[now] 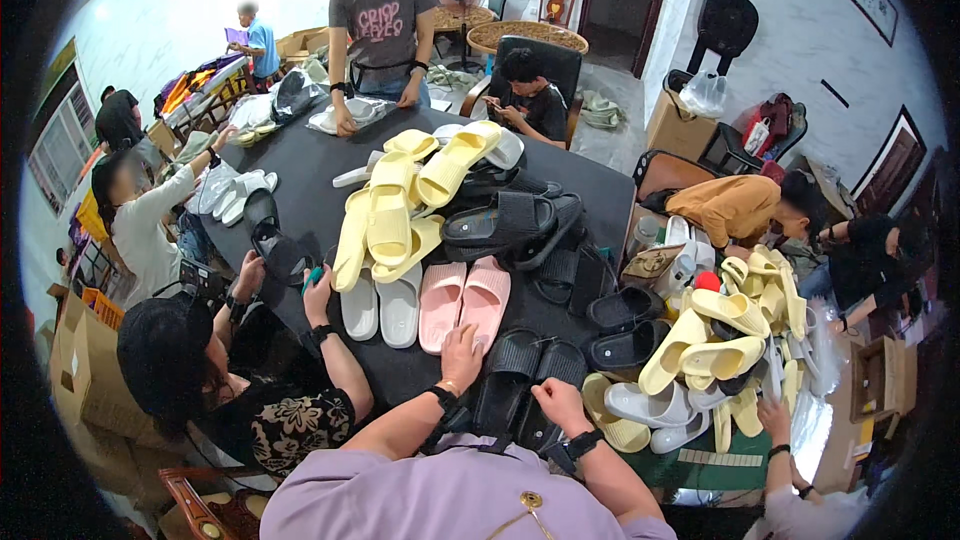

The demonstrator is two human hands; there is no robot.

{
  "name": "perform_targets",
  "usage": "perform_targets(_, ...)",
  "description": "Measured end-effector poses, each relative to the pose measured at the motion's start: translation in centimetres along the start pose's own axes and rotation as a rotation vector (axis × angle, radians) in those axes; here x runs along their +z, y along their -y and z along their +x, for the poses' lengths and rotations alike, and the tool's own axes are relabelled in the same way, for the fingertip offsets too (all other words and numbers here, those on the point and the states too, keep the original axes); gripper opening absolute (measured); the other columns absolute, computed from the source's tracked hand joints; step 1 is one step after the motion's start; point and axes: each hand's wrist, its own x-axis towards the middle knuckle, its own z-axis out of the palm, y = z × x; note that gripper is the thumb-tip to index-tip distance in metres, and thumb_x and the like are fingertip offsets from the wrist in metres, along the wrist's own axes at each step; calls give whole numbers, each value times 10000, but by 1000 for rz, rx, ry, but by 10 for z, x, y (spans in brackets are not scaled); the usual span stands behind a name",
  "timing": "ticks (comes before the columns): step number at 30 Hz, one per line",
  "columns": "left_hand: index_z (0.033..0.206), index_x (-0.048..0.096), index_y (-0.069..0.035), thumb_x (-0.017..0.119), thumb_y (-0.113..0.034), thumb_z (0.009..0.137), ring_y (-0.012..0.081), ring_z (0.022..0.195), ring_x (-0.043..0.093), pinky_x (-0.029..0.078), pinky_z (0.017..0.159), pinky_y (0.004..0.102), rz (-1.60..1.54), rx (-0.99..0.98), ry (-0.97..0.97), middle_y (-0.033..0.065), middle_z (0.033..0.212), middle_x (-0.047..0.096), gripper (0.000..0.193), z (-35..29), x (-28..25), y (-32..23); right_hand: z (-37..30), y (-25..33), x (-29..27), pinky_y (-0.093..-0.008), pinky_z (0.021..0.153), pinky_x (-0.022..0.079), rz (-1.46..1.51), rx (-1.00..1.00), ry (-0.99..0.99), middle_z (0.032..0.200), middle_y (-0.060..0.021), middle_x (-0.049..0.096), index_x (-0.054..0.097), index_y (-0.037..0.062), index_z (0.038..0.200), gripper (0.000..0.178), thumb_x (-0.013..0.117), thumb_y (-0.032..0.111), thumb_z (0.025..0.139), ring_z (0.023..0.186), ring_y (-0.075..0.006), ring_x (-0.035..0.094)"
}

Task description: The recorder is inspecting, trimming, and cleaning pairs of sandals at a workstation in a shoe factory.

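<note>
My left hand is at the heel end of a pair of pink slide slippers, its fingers bent onto the edge of the right one. Just below lies a pair of black slide slippers, close against the table edge in front of me. Over the right black slipper, my right hand is closed, and what its fingers hold is hidden. Left of the pink pair are light grey slippers. Behind them rises a heap of yellow slippers and black slippers.
A co-worker on my left handles a black slipper and a green-handled tool. Across the black table a standing person touches a clear plastic bag. To the right, yellow and grey slippers are piled, with people's hands around them.
</note>
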Motion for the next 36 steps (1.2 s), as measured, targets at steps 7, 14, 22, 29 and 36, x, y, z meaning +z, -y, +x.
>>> perform_targets(7,1160,580,-139,625,-159,815,303,1248,457,394,996,427,198,242,164,91,1247,528,348,-23,-11,25,4,45,11,-482,772,522,-299,209,197,877,-272,669,686,-47,876,591,559,530,853,864,-419,660)
perform_targets(14,1138,589,-92,614,-126,833,354,1194,491,395,992,458,159,267,171,143,1230,548,308,-19,-6,20,6,36,10,-475,737,529,-268,303,25,832,-273,665,714,-29,793,691,517,631,831,820,-414,665)
perform_targets(22,1146,574,-62,655,-72,769,361,1218,472,378,1021,453,233,397,136,157,1235,540,386,-19,-3,25,9,5,23,-483,670,532,-206,194,-149,764,-234,669,703,-2,724,443,532,396,817,728,-403,665)
perform_targets(29,1180,578,-62,619,-87,809,389,1206,475,389,1010,473,231,422,150,175,1260,538,374,-22,-1,30,11,18,-84,-476,717,536,-249,248,-304,790,-252,667,690,-29,746,418,551,361,811,745,-398,667)
perform_targets(36,1137,611,-89,645,-137,795,367,1179,505,404,998,457,201,315,148,155,1222,571,347,-24,-5,34,39,-58,-202,-438,723,493,-118,0,-390,849,-211,663,649,44,977,310,500,308,912,804,-360,642)
